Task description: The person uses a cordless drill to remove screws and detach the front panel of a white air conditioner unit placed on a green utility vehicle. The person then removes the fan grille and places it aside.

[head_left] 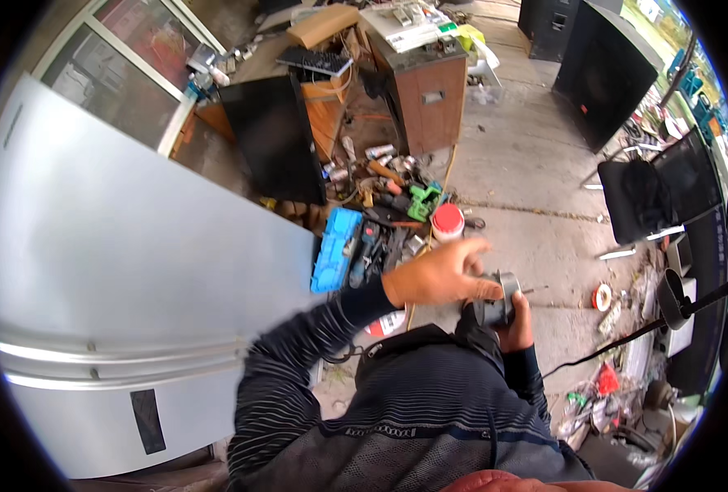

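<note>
In front of my belly is a dark grey, rounded part [507,284], perhaps a small motor housing, with a thin shaft or wire sticking out on its right. My right hand [520,322] is wrapped round its near right side, thumb up along the edge. Over its left side reaches my left hand [442,275], fingers stretched forward and apart, the thumb at or just above the part's top. Just beyond the left hand stands a white tub with a red lid [448,218]. The part's underside is hidden by my hands and clothing.
A silver fridge [134,246] fills the left. Tools lie by a blue case [335,250], with a green tool [423,202] among them. Ahead stands a wooden desk [432,107]. Rightward are a black chair [639,197], a large speaker [606,74] and floor clutter [602,398].
</note>
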`<action>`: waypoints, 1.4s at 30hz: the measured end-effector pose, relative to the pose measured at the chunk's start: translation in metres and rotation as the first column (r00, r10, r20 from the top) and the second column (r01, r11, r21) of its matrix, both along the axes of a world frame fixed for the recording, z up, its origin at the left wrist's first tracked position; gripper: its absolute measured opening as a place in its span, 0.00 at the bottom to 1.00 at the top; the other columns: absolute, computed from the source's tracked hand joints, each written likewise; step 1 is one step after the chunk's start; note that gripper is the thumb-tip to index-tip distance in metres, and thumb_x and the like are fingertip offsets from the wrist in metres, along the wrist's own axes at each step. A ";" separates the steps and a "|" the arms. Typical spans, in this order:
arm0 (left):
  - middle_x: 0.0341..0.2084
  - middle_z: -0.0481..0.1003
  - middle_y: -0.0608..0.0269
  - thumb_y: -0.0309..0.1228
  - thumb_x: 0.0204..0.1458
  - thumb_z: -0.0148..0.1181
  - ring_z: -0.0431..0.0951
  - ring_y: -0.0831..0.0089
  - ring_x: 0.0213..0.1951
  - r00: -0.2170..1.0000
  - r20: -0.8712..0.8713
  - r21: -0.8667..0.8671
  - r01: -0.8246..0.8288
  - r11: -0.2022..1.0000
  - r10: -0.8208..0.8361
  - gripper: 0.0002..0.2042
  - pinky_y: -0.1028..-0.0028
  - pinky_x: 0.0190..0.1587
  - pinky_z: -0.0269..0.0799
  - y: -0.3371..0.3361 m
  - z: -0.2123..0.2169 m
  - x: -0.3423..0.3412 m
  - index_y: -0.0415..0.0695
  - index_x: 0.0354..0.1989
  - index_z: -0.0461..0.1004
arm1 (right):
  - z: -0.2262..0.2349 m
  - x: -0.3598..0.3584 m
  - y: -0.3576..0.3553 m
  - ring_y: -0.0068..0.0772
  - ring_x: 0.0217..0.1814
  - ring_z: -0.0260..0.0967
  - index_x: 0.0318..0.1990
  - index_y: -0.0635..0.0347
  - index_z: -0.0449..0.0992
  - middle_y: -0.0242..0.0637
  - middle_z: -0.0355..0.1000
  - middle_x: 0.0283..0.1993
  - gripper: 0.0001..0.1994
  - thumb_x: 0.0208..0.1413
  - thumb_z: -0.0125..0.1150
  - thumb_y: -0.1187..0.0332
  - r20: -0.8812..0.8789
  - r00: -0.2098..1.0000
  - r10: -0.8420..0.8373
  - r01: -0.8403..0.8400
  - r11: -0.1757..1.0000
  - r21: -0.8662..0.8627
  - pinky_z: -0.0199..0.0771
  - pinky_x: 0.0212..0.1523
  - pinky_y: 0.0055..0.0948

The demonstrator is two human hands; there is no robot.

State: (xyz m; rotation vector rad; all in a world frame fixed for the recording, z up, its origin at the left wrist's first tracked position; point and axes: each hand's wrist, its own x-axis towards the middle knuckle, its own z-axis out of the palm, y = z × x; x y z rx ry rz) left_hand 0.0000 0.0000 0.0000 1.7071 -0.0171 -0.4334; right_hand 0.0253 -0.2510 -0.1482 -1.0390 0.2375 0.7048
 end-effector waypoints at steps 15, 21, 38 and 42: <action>0.41 0.77 0.65 0.44 0.58 0.62 0.79 0.80 0.37 0.745 -0.602 -0.549 -0.646 0.530 0.286 0.22 0.81 0.38 0.75 -0.044 -0.099 0.191 0.38 0.52 0.73 | 0.050 0.252 0.050 0.51 0.42 0.70 0.48 0.69 0.67 0.48 0.68 0.41 0.39 0.28 0.78 0.56 0.610 0.462 0.644 0.092 0.649 -0.755 0.73 0.43 0.42; 0.36 0.79 0.65 0.44 0.58 0.60 0.80 0.79 0.34 0.511 -0.707 -0.457 -0.857 0.236 0.489 0.20 0.77 0.35 0.77 0.020 -0.145 0.262 0.42 0.52 0.74 | 0.038 0.349 0.102 0.41 0.57 0.68 0.62 0.64 0.63 0.45 0.67 0.58 0.46 0.39 0.79 0.49 0.587 0.482 0.650 -0.146 0.721 -0.678 0.73 0.49 0.39; 0.36 0.79 0.62 0.44 0.56 0.59 0.79 0.73 0.32 -0.113 -0.504 -0.480 -0.788 -0.386 0.856 0.20 0.72 0.31 0.76 0.349 -0.245 0.594 0.42 0.49 0.72 | 0.012 0.833 0.229 0.17 0.44 0.69 0.52 0.68 0.73 0.31 0.74 0.44 0.15 0.62 0.62 0.68 0.491 0.724 0.485 0.031 0.688 -0.725 0.70 0.44 0.18; 0.40 0.77 0.62 0.40 0.55 0.62 0.79 0.71 0.36 -0.205 -0.540 -0.421 -0.774 -0.473 0.816 0.19 0.67 0.34 0.77 0.368 -0.259 0.607 0.42 0.50 0.72 | 0.001 0.873 0.254 0.17 0.40 0.69 0.52 0.68 0.73 0.31 0.74 0.42 0.17 0.62 0.63 0.66 0.417 0.740 0.527 -0.021 0.638 -0.770 0.69 0.41 0.18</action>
